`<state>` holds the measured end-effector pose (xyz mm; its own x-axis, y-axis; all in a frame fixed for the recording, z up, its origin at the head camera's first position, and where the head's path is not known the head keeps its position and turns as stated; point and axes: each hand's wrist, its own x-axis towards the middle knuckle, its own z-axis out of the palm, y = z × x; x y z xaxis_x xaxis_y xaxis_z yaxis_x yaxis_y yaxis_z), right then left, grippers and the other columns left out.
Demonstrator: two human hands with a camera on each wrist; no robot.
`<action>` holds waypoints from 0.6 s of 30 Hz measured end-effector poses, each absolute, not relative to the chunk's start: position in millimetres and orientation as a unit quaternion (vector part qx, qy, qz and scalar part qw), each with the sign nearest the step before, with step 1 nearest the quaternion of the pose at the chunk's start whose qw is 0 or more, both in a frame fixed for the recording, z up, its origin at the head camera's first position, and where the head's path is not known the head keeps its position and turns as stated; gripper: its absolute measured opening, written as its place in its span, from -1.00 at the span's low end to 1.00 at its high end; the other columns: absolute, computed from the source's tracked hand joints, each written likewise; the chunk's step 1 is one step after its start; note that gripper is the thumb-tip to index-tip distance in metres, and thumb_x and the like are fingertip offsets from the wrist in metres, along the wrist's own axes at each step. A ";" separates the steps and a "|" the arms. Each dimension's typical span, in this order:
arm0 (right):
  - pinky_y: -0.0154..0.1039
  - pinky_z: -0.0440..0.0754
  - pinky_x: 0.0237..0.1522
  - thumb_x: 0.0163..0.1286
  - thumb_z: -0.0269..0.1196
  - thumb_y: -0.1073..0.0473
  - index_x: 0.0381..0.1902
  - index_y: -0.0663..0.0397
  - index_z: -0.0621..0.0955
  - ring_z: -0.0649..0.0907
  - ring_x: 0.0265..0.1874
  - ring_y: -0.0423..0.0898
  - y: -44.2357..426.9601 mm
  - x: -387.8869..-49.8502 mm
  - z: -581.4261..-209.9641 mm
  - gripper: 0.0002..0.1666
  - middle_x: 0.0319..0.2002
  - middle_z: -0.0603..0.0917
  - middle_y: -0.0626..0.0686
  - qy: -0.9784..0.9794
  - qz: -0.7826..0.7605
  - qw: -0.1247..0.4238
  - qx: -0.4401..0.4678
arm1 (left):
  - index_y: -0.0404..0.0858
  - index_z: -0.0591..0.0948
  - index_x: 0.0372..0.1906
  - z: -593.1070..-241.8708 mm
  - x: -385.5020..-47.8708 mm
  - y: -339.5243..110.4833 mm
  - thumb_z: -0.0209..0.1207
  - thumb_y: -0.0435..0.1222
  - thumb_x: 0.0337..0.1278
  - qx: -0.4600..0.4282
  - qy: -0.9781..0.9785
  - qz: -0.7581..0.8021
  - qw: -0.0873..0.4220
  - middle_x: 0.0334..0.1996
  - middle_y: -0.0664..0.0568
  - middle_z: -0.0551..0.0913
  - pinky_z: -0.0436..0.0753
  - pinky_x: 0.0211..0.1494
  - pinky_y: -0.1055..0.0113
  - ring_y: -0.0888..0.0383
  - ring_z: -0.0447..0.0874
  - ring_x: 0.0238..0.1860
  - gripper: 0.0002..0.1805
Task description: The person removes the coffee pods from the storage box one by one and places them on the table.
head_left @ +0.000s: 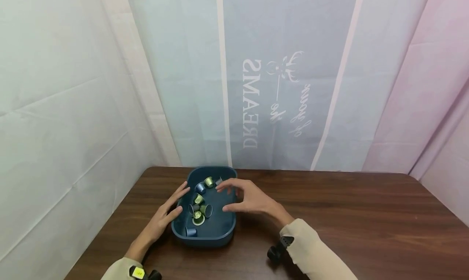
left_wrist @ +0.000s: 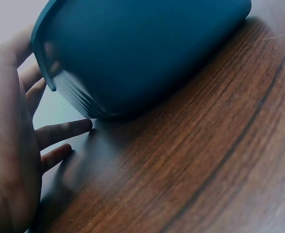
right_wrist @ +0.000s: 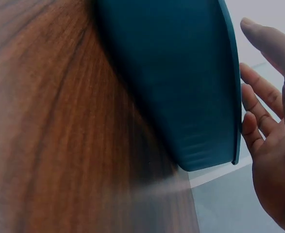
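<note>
A dark blue plastic tub (head_left: 220, 227) with rounded corners stands on the table. Several small coffee capsules lie in it, among them a green capsule (head_left: 198, 217) near the middle left, a blue capsule (head_left: 191, 232) at the near end and a blue capsule (head_left: 200, 188) farther back. My left hand (head_left: 161, 220) is at the tub's left side, fingers extended along the rim and thumb at its edge. Over the right rim, my right hand (head_left: 253, 196) hovers with thumb and fingers apart, nothing visible between them. Its fingertips are close to a greyish capsule (head_left: 218, 181) at the back.
The brown wooden table (head_left: 340, 219) extends far to the right of the tub. A printed grey curtain (head_left: 286, 36) hangs behind the table's back edge, and pale cloth (head_left: 62, 109) covers the left side. Each wrist carries a strapped black camera.
</note>
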<state>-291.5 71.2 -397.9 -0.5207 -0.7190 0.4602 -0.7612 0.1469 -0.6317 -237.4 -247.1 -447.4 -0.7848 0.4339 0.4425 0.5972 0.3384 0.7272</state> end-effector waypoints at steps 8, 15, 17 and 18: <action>-0.26 0.56 -0.21 0.20 0.39 -0.04 0.17 -0.20 0.54 0.56 -0.18 -0.02 61.3 -302.5 -392.4 -0.43 0.02 0.61 -0.14 -0.750 0.397 -0.002 0.530 | -0.27 0.20 0.45 -449.5 -239.3 -247.9 -0.15 -0.48 0.35 -0.321 -0.812 -0.480 0.088 0.50 -0.11 -0.05 -0.02 0.18 -0.45 -0.14 -0.14 0.47 -0.43; -0.28 0.57 -0.19 0.21 0.38 -0.05 0.17 -0.11 0.54 0.58 -0.17 -0.09 51.0 -308.4 -391.0 -0.42 0.01 0.63 -0.11 -0.753 0.376 -0.019 0.539 | -0.28 0.20 0.45 -450.9 -239.9 -248.5 -0.17 -0.50 0.36 -0.323 -0.811 -0.481 0.087 0.50 -0.08 -0.05 -0.01 0.19 -0.44 -0.12 -0.13 0.47 -0.43; -0.27 0.58 -0.20 0.20 0.39 -0.02 0.16 -0.12 0.55 0.59 -0.18 -0.10 47.4 -310.1 -388.8 -0.44 0.01 0.63 -0.07 -0.752 0.369 -0.027 0.545 | -0.28 0.20 0.45 -450.0 -239.5 -248.6 -0.17 -0.49 0.36 -0.322 -0.812 -0.479 0.085 0.50 -0.08 -0.05 -0.01 0.19 -0.44 -0.13 -0.13 0.47 -0.44; -0.27 0.59 -0.20 0.20 0.40 -0.01 0.14 -0.15 0.55 0.60 -0.19 -0.13 45.6 -310.8 -387.2 -0.46 0.00 0.64 -0.06 -0.754 0.362 -0.034 0.547 | -0.28 0.20 0.45 -449.6 -239.5 -248.9 -0.17 -0.49 0.37 -0.323 -0.812 -0.478 0.084 0.50 -0.08 -0.05 -0.01 0.18 -0.45 -0.14 -0.13 0.47 -0.44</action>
<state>-310.8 45.6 -387.2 -0.3985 -0.8496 0.3454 -0.8011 0.1391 -0.5821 -239.5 -248.9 -449.6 -0.7772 0.4443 0.4456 0.6052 0.3341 0.7226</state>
